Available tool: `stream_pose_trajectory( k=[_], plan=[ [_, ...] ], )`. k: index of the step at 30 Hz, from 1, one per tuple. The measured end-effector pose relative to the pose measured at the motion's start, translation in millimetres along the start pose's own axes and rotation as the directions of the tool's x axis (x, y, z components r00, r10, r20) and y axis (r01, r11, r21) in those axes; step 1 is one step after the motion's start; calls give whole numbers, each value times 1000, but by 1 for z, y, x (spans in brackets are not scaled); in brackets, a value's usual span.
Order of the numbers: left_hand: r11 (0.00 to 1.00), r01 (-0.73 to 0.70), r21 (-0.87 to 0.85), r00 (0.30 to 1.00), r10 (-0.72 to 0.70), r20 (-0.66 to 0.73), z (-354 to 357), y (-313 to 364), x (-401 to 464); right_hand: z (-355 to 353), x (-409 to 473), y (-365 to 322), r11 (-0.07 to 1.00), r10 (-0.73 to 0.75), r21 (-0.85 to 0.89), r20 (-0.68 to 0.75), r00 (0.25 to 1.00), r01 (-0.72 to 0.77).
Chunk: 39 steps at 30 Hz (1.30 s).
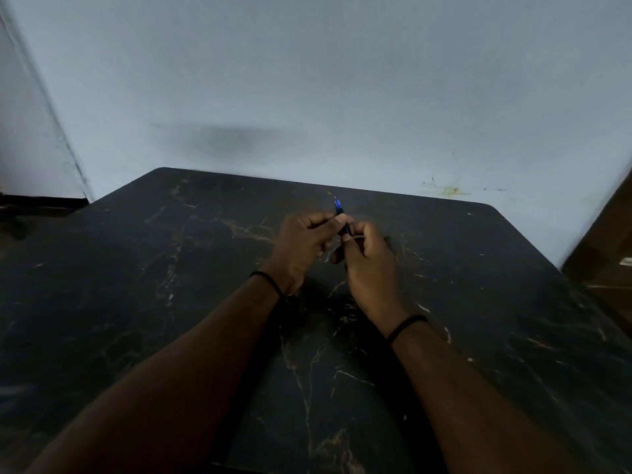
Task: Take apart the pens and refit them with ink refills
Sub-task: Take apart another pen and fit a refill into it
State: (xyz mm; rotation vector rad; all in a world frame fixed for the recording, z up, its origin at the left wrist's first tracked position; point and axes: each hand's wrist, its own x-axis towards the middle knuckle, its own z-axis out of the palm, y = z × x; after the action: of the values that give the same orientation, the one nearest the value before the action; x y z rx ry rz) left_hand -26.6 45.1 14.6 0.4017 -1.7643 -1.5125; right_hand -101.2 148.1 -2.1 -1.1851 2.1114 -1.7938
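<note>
Left hand (301,246): thumb and forefinger pinch the pen (343,222) just below its blue tip. Right hand (367,261): fingers closed around the lower barrel, which is largely hidden. The pen is held tilted, tip up and away, above the table (171,302), near its far edge. No other pens or refills are visible.

Handling estimate: light, stiff, smooth plastic, likely slippery. Grip the barrel firmly on both sides of the joint and twist. Avoid loading the thin tip; it could bend or snap.
</note>
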Motion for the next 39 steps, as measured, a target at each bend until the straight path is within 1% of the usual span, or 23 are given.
stream_pose_trajectory(
  k=[3,5,7,9,12,17,20,24,27,29,31,32,33,36,39],
  plan=[
    [995,47,-84,999,-45,30,-6,-2,2,0,-2,-2,1000,13,-1,33,999,-13],
    [987,71,-143,996,-63,59,-10,-2,2,1,-3,-4,999,36,19,91,995,-38],
    [968,105,-229,991,-81,110,-12,-1,3,2,-4,-6,985,63,150,169,984,-89],
    [925,164,-342,976,-103,191,-13,0,3,0,-5,-9,940,117,279,274,955,-195],
    [883,218,-415,959,-114,259,-17,3,3,-3,-6,-14,872,158,366,418,895,-325],
    [857,230,-460,952,-101,287,-20,5,4,-5,-5,-18,802,195,432,465,864,-413],
    [850,229,-474,952,-95,291,-18,8,3,-6,-6,-18,778,199,451,482,853,-436],
    [881,153,-447,985,-97,145,-18,9,2,-4,-7,-18,830,204,394,445,872,-395],
    [904,108,-414,993,-79,87,-14,9,2,-2,-7,-17,872,202,353,369,907,-338],
    [916,82,-392,996,-67,51,-10,9,2,0,-7,-16,920,158,309,272,949,-242],
    [915,70,-398,998,-65,26,-8,9,2,2,-8,-14,972,83,202,163,983,-115],
    [913,70,-401,997,-69,17,-8,9,2,3,-9,-14,983,59,165,128,990,-80],
    [914,74,-399,997,-78,7,-8,8,2,4,-9,-14,986,57,152,109,992,-73],
    [928,98,-360,993,-115,-25,-13,6,4,6,-9,-14,976,106,180,111,988,-125],
    [933,107,-345,991,-128,-38,-16,5,3,3,-8,-15,980,79,172,107,991,-97]
  ],
)
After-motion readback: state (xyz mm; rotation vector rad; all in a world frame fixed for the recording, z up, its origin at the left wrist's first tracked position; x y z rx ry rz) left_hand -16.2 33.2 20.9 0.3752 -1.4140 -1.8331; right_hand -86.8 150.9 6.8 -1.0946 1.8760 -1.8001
